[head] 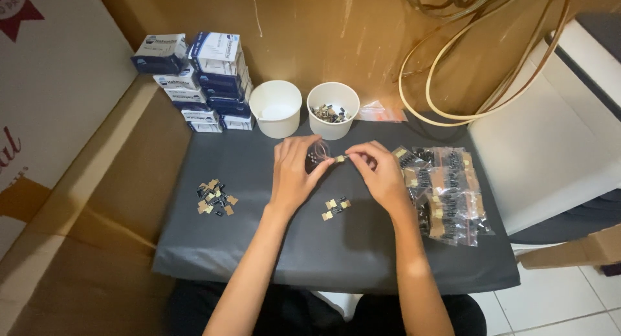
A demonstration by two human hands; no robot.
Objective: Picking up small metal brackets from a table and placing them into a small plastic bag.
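A large cardboard box with a white panel and red markings leans along the left side, beside a bench covered in dark grey cloth. At the back left corner of the bench stands a stack of small blue and white boxes. Just to its right sit two white paper cups, one empty and one holding small dark parts. On the right edge lies a heap of clear plastic bags filled with black and tan pieces. A loose pile of small parts rests on the left, and a few more lie at the centre, below the hands. The left hand, fingers curled, holds a small clear bag. The right hand pinches a tiny tan part at the bag's mouth.
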